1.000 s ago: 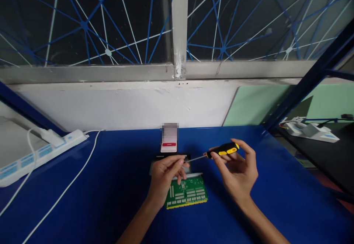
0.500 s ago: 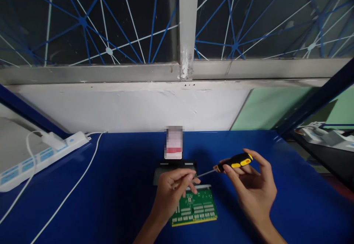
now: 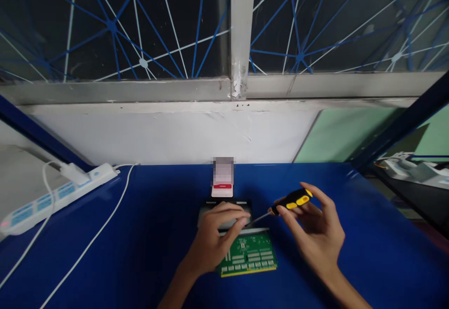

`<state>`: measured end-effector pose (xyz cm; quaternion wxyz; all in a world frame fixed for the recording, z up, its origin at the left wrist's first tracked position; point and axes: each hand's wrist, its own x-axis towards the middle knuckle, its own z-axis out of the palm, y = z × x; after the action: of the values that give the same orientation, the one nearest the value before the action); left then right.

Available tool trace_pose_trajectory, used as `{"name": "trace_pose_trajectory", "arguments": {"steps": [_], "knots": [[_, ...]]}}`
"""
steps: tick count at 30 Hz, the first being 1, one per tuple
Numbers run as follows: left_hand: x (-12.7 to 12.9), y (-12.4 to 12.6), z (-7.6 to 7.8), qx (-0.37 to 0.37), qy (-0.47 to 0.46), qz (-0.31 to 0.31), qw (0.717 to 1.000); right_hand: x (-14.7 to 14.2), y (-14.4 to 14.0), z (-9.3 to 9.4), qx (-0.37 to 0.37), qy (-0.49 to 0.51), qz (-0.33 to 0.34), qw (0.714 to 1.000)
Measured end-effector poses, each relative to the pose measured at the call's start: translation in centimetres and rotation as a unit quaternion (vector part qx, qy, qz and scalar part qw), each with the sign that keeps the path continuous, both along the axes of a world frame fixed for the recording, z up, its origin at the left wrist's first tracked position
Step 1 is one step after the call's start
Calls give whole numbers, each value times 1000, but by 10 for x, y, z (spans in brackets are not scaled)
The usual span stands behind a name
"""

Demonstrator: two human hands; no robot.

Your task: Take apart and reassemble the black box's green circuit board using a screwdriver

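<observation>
A green circuit board (image 3: pixel 250 254) lies flat on the blue table (image 3: pixel 140 234) in front of me. My left hand (image 3: pixel 213 239) rests on its far left part, fingers spread over the board's upper edge and a dark grey part (image 3: pixel 210 211) behind it. My right hand (image 3: pixel 312 229) holds a yellow and black screwdriver (image 3: pixel 293 200) by the handle. Its thin shaft slants down to the left and the tip meets the board's top edge by my left fingertips.
A small white and red card (image 3: pixel 223 183) stands behind the board. A white power strip (image 3: pixel 52 196) with a plugged cable (image 3: pixel 87 243) lies at the far left. A blue frame post (image 3: pixel 400 126) and another bench with white gear (image 3: pixel 410 168) are at the right.
My left hand has flattened onto the board, fingers stretched forward. The screwdriver has tilted lower, its tip now down at the board's top edge. The view shifted slightly.
</observation>
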<state>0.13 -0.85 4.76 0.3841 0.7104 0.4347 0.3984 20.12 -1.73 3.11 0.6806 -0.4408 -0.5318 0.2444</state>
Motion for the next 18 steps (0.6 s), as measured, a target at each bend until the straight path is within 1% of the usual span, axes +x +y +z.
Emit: {"name": "trace_pose_trajectory", "arguments": {"steps": [3, 6, 10, 12, 14, 18], "knots": [[-2, 0, 7, 33, 39, -45, 998, -1, -1, 2, 6, -53, 21, 998], [-3, 2, 15, 73, 73, -91, 990, -3, 1, 9, 29, -117, 46, 992], [-7, 8, 19, 100, 108, -100, 984, -10, 8, 28, 71, -200, 95, 972], [-11, 9, 18, 101, 117, -102, 983, -15, 10, 35, 80, -224, 137, 961], [-16, 8, 14, 103, 113, -100, 983, -20, 10, 36, 84, -250, 166, 950], [-29, 1, 2, 91, 134, -117, 980, -31, 4, 28, 97, -269, 205, 936]]}}
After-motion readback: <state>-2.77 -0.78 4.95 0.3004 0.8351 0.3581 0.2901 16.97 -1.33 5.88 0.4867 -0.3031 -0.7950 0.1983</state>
